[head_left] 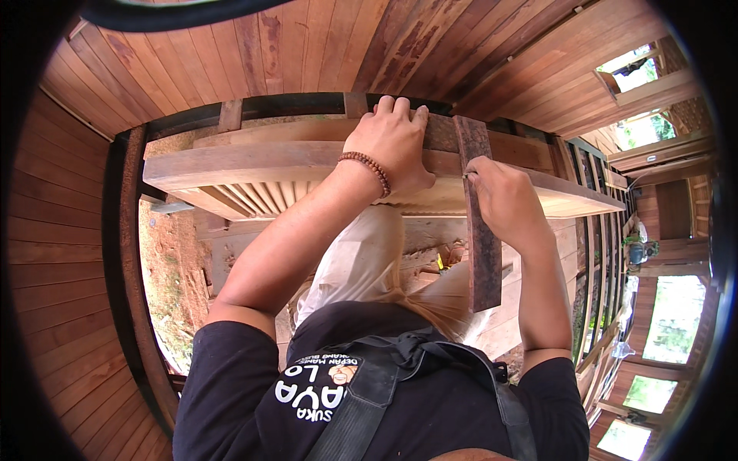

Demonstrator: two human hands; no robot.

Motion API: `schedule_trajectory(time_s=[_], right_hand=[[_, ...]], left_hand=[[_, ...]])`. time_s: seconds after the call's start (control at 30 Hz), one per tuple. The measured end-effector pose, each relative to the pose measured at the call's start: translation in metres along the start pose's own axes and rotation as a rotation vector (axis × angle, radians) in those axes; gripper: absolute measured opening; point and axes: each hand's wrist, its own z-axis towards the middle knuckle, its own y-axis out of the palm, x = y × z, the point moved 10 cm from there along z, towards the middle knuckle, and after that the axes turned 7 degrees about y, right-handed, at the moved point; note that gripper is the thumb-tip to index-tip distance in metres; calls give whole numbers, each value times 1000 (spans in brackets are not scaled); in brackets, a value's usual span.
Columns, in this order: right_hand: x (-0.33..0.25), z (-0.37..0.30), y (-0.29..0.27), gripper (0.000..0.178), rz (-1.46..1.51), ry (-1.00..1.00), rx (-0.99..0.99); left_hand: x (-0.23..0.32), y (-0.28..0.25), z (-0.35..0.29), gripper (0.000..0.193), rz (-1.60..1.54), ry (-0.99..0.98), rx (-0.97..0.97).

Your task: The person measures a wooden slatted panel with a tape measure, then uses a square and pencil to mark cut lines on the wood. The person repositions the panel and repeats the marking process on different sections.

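A long wooden louvered panel [254,163] lies across in front of me, its slats showing beneath the near edge. Over it sits a dark, weathered wooden square [483,246]; its long blade hangs toward me past the panel's edge. My left hand [392,142], with a beaded bracelet at the wrist, wraps its fingers over the square's crosspiece and holds it against the panel. Beside the blade, my right hand [503,200] is closed in a pinch at the panel's edge. A small thin tip [467,174] shows at its fingers; the rest is hidden.
Behind the panel rises a wall of wooden planks [307,50], with another plank wall [61,284] at the left. My knees are under the panel, above wooden boards [254,253]. A slatted railing [596,253] and bright window openings [673,319] line the right.
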Motion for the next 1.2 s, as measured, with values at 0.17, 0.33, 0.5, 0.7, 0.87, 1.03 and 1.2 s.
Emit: schedule_trajectory(time_s=[0.17,0.33,0.5,0.7,0.87,1.03,1.2], right_hand=[[4,9,-6,9,24,-13,153],[6,9,6,10,-64,-29,126],[-7,1,-1,8,-34,3,24],[11,1,-4,6,-60,-50,211],[-5,8,10,9,-85,-6,-40],[26,-32,-43,26,230,96,186],[163,4,-6,22,543,291,376]], left_hand=[[1,0,1,101,9,2,-1],[0,1,0,100,-6,12,10],[-2,-2,-4,100,6,-5,-2],[12,6,9,99,-9,30,23],[-11,-11,-3,98,7,-5,85],[6,-4,16,82,-20,79,56],[-7,-14,6,105,8,-6,66]])
